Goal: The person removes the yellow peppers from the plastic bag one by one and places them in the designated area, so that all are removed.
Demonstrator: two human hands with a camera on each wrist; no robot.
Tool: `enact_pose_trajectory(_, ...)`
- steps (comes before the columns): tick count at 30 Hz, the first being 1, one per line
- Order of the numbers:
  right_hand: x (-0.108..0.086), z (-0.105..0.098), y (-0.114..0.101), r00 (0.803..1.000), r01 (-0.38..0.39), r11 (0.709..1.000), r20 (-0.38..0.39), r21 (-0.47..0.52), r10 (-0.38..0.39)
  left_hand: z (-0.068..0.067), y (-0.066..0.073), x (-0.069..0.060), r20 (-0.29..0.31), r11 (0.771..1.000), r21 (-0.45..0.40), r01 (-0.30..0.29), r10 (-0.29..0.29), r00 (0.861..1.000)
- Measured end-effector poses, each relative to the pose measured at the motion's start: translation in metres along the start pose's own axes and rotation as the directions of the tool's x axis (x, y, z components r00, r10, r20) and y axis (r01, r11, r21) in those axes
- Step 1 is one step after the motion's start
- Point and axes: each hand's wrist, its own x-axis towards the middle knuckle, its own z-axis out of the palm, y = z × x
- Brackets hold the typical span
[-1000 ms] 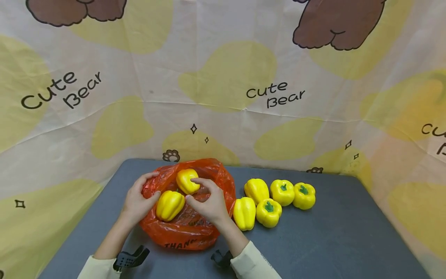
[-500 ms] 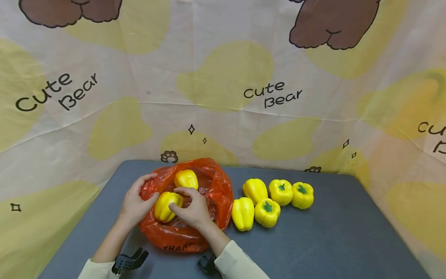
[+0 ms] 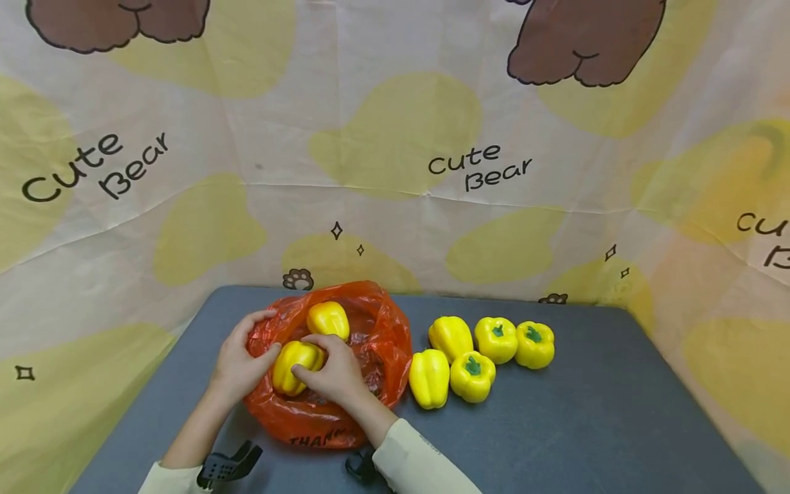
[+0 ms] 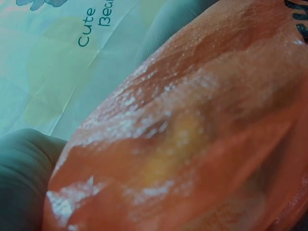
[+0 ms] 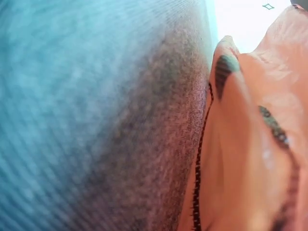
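An orange-red plastic bag [image 3: 280, 420] with black lettering stands with its mouth wide on the table's left half. Two yellow bell peppers lie inside: a near pepper [image 3: 285, 370] at the left and a far pepper [image 3: 327, 318] behind it. My left hand [image 3: 237, 363] holds the bag's left rim, thumb toward the mouth. Reaching into the bag, my right hand [image 3: 338, 374] grips the near pepper between thumb and fingers. The left wrist view is filled by the bag's side [image 4: 120, 168], a yellow shape showing through. In the right wrist view, the bag [image 5: 255, 159] appears beside the blurred hand.
Several yellow bell peppers [image 3: 472, 377] sit in a cluster on the grey table [image 3: 555, 425], just right of the bag. A patterned cloth [image 3: 382, 151] hangs behind the table's back edge. Dark wrist devices [image 3: 228, 465] are worn on both wrists.
My right hand has moved left and slightly down, from between the two peppers onto the near one, and now grips it. My left hand stays at the bag's rim.
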Motion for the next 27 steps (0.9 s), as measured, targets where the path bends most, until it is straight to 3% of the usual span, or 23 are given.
enact_pose_trajectory(5, 0.0031, 0.0033, 0.0023, 1.0, 0.017, 1.0, 0.011, -0.006, -0.017, -0.0004, 0.0007, -0.0005, -0.001, 1.0, 0.0, -0.003, 0.003, 1.0)
enact_pose_trajectory(27, 0.0047, -0.0023, -0.0004, 0.998, -0.063, 0.988, 0.028, 0.139, 0.06, 0.0024, 0.0035, 0.0026, 0.012, 1.0, 0.001, 0.005, -0.005, 1.0)
